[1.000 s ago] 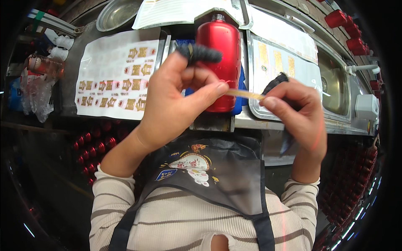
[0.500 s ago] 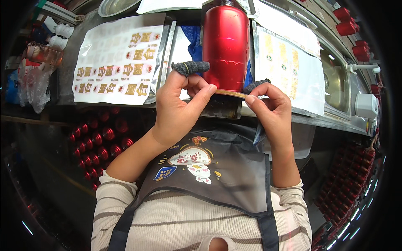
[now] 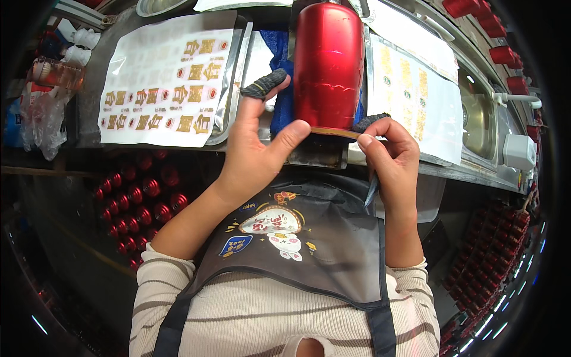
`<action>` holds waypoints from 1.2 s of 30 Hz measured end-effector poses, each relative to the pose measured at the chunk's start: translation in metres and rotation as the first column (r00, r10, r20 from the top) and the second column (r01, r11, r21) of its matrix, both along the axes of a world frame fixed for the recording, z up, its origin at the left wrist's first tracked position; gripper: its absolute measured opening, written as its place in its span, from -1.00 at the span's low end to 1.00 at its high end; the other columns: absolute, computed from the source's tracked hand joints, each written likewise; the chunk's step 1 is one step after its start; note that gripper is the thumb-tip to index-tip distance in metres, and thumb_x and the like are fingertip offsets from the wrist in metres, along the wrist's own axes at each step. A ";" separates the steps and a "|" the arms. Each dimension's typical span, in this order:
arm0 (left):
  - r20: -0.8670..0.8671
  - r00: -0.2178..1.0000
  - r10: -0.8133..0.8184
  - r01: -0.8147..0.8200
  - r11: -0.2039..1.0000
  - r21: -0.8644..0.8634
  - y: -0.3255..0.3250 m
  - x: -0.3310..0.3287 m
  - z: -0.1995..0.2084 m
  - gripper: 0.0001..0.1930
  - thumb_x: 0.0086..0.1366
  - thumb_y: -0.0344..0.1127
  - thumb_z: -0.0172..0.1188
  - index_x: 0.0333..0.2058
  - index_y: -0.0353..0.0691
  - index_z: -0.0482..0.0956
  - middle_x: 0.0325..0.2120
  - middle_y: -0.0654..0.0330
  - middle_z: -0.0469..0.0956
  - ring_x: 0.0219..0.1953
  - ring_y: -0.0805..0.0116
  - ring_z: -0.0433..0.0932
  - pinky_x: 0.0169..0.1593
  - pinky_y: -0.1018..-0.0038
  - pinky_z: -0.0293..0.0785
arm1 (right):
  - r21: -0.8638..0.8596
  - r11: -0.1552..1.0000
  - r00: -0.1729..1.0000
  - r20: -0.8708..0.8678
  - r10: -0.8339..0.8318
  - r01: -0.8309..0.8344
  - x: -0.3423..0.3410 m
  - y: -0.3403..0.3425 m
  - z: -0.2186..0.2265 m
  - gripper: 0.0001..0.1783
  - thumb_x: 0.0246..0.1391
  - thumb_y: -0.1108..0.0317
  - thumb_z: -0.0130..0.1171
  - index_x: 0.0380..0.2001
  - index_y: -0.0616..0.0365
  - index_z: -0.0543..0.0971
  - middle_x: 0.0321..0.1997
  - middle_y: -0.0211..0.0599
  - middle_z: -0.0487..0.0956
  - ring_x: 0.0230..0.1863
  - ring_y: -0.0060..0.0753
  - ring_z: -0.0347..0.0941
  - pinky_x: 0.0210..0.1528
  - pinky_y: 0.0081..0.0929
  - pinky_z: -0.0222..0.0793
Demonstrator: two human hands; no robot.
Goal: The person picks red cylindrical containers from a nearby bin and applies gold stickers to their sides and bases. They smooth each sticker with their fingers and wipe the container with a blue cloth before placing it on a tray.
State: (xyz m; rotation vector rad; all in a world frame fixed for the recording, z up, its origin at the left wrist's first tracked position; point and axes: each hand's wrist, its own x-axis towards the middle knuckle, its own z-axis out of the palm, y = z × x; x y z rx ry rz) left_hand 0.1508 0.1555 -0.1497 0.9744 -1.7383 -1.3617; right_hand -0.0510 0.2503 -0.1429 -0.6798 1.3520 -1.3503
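Observation:
A glossy red bottle (image 3: 329, 65) lies with its neck away from me and its base end nearest. Along that near end runs a thin gold strip (image 3: 334, 132). My left hand (image 3: 259, 134) is open, its thumb tip at the strip's left end and its index finger lifted off to the left of the bottle. My right hand (image 3: 389, 152) pinches the strip's right end between thumb and fingertip. Dark knitted finger covers (image 3: 263, 84) sit on a finger of each hand. The bottle's underside is hidden.
A white sheet of gold and red decals (image 3: 166, 83) lies on the left tray; another decal sheet (image 3: 410, 101) lies right of the bottle. Blue cloth (image 3: 279, 47) shows beneath the bottle. Further right is a metal sink (image 3: 479, 113). Several red bottles (image 3: 140, 202) stand below the bench.
My left fingers have uncurled and spread away from the strip, leaving the thumb there. The bottle and my right hand have shifted slightly to the right; the right pinch holds.

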 end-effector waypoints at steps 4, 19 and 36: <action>-0.048 0.998 -0.050 0.052 0.998 0.032 0.003 -0.010 -0.007 -0.29 0.31 -0.33 0.31 0.30 -0.46 0.13 0.27 -0.16 0.27 0.34 0.15 0.26 0.36 0.32 0.17 | -0.006 1.000 1.000 0.014 -0.014 0.014 0.000 0.002 -0.001 -0.92 0.15 0.55 0.20 -0.41 0.24 0.51 -0.47 -0.59 0.46 -0.52 -0.91 0.23 -0.51 -0.81 0.02; -0.168 0.986 0.017 0.019 0.977 0.213 0.005 -0.014 -0.004 -0.40 0.39 -0.38 0.20 0.30 -0.42 0.17 0.27 -0.08 0.31 0.33 0.25 0.27 0.36 0.37 0.17 | 0.002 0.998 0.997 0.044 -0.060 0.060 0.003 0.005 -0.004 -0.93 0.14 0.57 0.17 -0.41 0.23 0.50 -0.48 -0.61 0.43 -0.50 -0.90 0.23 -0.48 -0.82 0.01; -0.087 0.995 -0.039 0.044 0.998 0.049 0.008 -0.010 -0.012 -0.26 0.33 -0.29 0.29 0.33 -0.45 0.09 0.28 -0.14 0.28 0.35 0.15 0.24 0.39 0.34 0.13 | 0.002 0.998 0.998 0.035 -0.060 0.060 0.004 0.005 -0.005 -0.92 0.14 0.57 0.17 -0.43 0.23 0.49 -0.50 -0.61 0.42 -0.51 -0.89 0.22 -0.49 -0.81 0.01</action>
